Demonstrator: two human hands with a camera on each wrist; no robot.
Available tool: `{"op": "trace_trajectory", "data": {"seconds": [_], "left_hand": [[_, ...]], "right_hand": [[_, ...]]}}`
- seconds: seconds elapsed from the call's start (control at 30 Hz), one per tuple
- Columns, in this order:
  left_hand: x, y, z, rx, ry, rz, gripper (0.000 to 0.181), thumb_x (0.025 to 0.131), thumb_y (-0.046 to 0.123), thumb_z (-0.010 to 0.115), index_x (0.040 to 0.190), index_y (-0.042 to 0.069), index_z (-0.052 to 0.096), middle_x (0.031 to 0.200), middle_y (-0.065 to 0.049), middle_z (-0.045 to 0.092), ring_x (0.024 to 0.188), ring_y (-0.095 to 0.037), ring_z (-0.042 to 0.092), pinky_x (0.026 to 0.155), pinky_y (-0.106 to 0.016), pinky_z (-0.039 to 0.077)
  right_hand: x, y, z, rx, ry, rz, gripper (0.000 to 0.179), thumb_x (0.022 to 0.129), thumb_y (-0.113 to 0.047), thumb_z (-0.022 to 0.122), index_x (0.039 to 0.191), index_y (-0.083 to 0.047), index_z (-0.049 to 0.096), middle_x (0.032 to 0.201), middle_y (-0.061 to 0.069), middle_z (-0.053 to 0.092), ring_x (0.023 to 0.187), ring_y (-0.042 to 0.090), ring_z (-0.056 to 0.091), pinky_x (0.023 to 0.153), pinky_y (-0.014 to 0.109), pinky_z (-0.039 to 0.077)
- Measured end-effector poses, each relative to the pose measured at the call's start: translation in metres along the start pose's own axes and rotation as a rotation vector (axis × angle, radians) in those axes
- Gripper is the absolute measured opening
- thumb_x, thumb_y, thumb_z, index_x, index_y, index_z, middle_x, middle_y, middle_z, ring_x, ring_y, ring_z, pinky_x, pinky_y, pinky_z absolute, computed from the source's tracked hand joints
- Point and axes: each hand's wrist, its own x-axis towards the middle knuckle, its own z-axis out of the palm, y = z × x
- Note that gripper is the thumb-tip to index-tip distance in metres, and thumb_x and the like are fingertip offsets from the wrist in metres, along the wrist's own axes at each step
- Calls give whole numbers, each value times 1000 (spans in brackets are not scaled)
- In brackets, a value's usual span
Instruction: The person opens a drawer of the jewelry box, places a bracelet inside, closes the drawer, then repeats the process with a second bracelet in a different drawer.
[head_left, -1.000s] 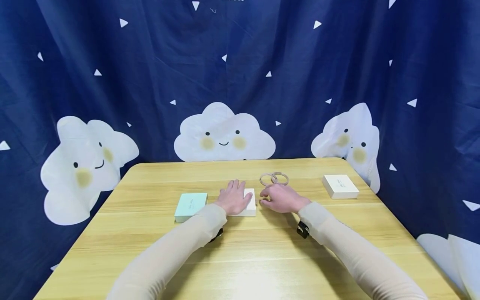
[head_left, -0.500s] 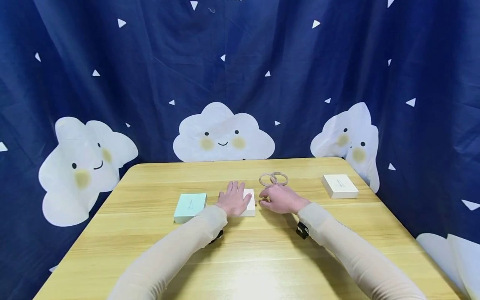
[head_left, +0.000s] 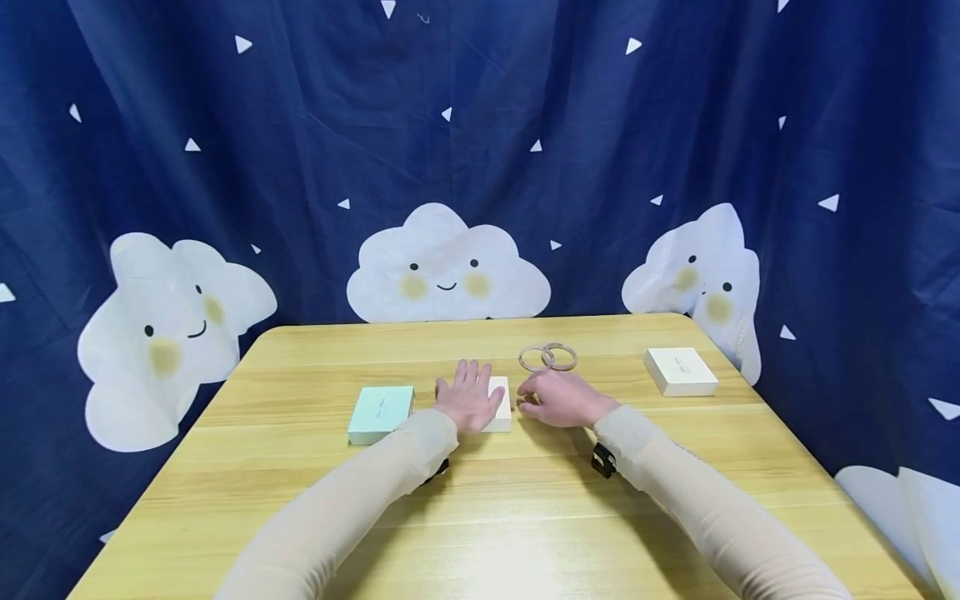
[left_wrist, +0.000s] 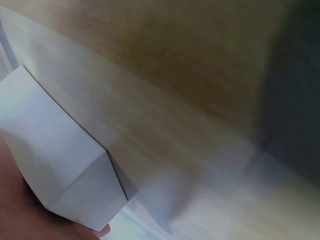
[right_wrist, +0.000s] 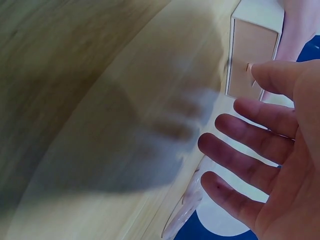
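My left hand [head_left: 468, 404] rests on top of a small white box [head_left: 502, 419], fingers spread straight and pointing away. In the left wrist view this box [left_wrist: 52, 137] is seen from its edge, with part of the hand over it. The right wrist view shows the box's end as a pinkish drawer front [right_wrist: 252, 47] with a small pull tab [right_wrist: 248, 67]. Right beside that end is my right hand [head_left: 562, 400], fingers loosely bent and apart. Its thumb tip is at the tab; whether it touches cannot be told.
A mint-green box [head_left: 382, 412] lies left of the left hand. Two overlapping pinkish rings [head_left: 572, 357] lie just beyond the right hand. Another white box [head_left: 681, 372] stands at the table's right side. A dark blue cloud-patterned curtain [head_left: 480, 150] hangs behind the wooden table [head_left: 315, 358].
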Motion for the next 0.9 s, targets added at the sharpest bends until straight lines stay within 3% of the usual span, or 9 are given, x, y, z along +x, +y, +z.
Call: {"op": "trace_trajectory", "data": {"seconds": [0.53,0.9], "left_hand": [[-5,1,-4,19,2,3,71,105,58,16,163,18,15,170,-12,9,157,-31,4,117,-72,12],[-3,2,-3,2,3,6,70,105,57,17,163,18,16,169,-14,12,157,-32,4,116,-73,12]], "right_hand": [[8,-4,7,17,26,-31,11,96,-22,67,98,-20,78,100,-5,76,93,10,70,84,34,57],[11,-6,7,27,38,-32,9,96,-18,69,93,-17,78,91,-8,75,80,7,67,74,31,56]]}}
